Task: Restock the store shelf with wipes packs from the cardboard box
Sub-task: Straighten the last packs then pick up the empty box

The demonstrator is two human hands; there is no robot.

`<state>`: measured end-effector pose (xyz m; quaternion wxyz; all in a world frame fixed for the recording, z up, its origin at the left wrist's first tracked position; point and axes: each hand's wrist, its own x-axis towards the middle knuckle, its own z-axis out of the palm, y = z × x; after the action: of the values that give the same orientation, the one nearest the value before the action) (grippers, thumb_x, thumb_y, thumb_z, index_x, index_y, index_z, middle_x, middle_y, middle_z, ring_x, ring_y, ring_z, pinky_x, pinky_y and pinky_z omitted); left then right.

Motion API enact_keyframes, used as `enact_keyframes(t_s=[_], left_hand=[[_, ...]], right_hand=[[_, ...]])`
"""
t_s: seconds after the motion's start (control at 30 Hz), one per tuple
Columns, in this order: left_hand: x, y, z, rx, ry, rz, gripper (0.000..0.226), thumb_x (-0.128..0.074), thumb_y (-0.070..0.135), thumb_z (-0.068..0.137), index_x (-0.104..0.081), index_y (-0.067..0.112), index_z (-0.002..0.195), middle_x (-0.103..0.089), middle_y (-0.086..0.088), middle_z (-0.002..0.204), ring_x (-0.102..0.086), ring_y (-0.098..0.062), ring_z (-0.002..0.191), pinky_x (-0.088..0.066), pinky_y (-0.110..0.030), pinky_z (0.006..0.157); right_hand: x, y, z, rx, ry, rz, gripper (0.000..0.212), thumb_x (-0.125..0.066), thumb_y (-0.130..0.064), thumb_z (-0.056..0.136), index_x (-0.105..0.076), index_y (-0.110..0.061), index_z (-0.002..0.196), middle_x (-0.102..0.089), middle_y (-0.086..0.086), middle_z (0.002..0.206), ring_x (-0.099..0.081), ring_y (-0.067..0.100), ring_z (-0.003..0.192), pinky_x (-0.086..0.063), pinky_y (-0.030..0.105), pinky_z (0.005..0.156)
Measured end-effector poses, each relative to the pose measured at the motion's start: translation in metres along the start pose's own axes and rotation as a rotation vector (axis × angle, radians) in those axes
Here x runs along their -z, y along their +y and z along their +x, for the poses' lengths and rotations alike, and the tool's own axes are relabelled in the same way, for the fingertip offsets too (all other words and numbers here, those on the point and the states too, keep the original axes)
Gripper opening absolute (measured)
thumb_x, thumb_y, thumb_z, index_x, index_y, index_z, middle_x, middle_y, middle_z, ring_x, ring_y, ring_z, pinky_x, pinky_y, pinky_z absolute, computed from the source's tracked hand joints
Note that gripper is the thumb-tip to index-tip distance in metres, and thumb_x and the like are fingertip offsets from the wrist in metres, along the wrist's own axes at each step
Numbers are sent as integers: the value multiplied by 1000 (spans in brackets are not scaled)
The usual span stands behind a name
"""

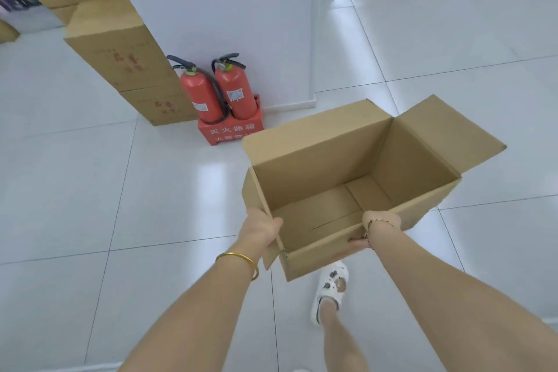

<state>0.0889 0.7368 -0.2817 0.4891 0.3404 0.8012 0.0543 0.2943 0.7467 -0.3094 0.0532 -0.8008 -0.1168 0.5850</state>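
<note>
A glossy floor of large white square tiles (90,190), ruled by thin dark grout lines and streaked with soft reflections, fills most of the view. A smooth white wall corner (226,9) rises from it at the top centre. Against the wall's left side leans a tall stack of closed tan cardboard cartons (120,54), flat-faced, with faint red printing.

In front of the person, held above the floor and tilted, is the brown corrugated cardboard box (332,160), rectangular and open at the top. Its far flap stands up, its right flap splays outward, and a short near-left flap folds down outside. Inside, the bottom flaps meet at a straight seam.

At the wall's foot stand two red cylindrical fire extinguishers (200,96) with black levers and hoses, side by side in a low red box-shaped stand with white lettering (232,131).

Below the box, a white moulded clog with small charms (330,287) rests on the tiles.

The left hand (261,225) grips the box's near-left corner, thumb over the rim. The right hand (377,226) curls over the near wall, fingers pressed against its outer face.

A thin round gold bangle (241,260) circles the left wrist; a fine beaded bracelet (381,221) circles the right wrist.
</note>
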Motion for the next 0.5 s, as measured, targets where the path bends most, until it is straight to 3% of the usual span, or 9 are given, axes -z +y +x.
enact_keyframes(t_s=[0.07, 0.13, 0.2, 0.23, 0.3, 0.33, 0.43, 0.5], left_hand=[[-5, 44, 37, -35, -10, 47, 27, -55, 21, 87, -46, 6, 107, -59, -11, 93, -61, -30, 89, -51, -33, 77], [-16, 75, 88, -54, -18, 140, 31, -57, 24, 85, -52, 5, 109, -61, -10, 99, -60, -28, 91, -50, -33, 76], [-21, 108, 135, -68, 9, 256, 45, -58, 35, 85, -48, 7, 120, -55, -11, 120, -56, -28, 100, -48, -33, 80], [-23, 124, 159, -75, 1, 288, 54, -58, 41, 86, -43, 8, 126, -48, -12, 129, -52, -29, 109, -46, -34, 84], [-24, 151, 206, -106, -32, 319, 73, -60, 49, 84, -31, 7, 137, -35, -13, 139, -40, -29, 126, -41, -37, 97], [-24, 162, 231, -133, -47, 339, 81, -62, 50, 82, -25, 7, 140, -32, -13, 142, -36, -28, 131, -39, -37, 101], [-23, 193, 319, -164, -70, 403, 99, -68, 49, 77, -13, 6, 146, -26, -13, 147, -30, -28, 136, -36, -39, 108], [-27, 207, 373, -173, -67, 428, 104, -72, 46, 75, -8, 7, 147, -21, -12, 149, -28, -29, 136, -37, -40, 108]], right_hand=[[0, -42, 34, 45, 106, 54, 38, -59, -52, 85, -43, -20, 74, -57, -11, 84, -54, 12, 73, -37, 15, 63], [4, -98, 68, 96, 91, 365, 16, -50, -31, 95, -39, -19, 96, -54, -6, 97, -63, 5, 51, -44, 13, 52], [-1, -141, 102, 144, 97, 262, 15, -45, -22, 96, -32, -24, 104, -48, -2, 95, -62, 2, 41, -50, 17, 53], [-5, -165, 122, 120, 160, 214, 14, -48, -31, 95, -37, -23, 101, -50, -1, 94, -65, 5, 52, -49, 17, 60], [-18, -204, 159, 136, 204, 34, 33, -57, -53, 86, -47, -21, 82, -53, -5, 87, -59, 13, 79, -42, 19, 68], [-22, -226, 179, 123, 222, -101, 40, -59, -56, 83, -43, -21, 72, -52, -7, 80, -54, 15, 79, -39, 20, 66], [-44, -288, 235, 29, 285, 87, 39, -50, -49, 91, -34, -22, 67, -42, -7, 67, -54, 13, 62, -43, 19, 63], [-57, -318, 279, 71, 349, -84, 43, -50, -51, 91, -35, -19, 65, -37, -8, 62, -48, 15, 71, -37, 20, 68]])
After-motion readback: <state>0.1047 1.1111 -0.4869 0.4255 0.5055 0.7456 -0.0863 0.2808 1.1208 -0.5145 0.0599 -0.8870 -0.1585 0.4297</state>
